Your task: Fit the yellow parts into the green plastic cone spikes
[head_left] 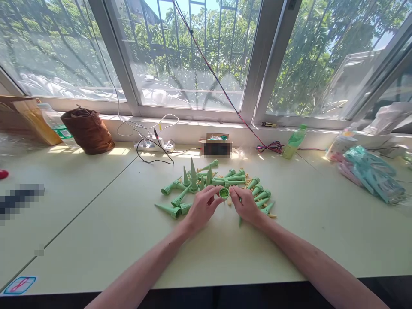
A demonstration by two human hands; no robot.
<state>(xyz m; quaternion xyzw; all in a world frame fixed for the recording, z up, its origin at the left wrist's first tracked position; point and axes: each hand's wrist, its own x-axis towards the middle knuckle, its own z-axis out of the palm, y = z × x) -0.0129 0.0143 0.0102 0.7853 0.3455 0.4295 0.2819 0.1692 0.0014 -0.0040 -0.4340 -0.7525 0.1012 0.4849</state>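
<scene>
My left hand (203, 202) is closed round a green plastic watering spike (224, 193), its round open end facing me. Right beside that opening, my right hand (247, 204) has its thumb and fingers pinched together; what they hold, if anything, is too small to make out. Around and behind both hands lies a loose heap of similar green cone-shaped spikes. A few point upward, like the tall green cone (193, 175), while others lie on their sides, such as the green spike (169, 210) left of my left hand. Small yellowish pieces (273, 216) are scattered among those on the right.
The pale table (128, 253) runs up to the window sill. Along its back stand a brown drawstring bag (87, 131), a power strip (154, 145) with cables, a small box (216, 146), and a green bottle (295, 141). Teal plastic packets (375, 171) lie at right.
</scene>
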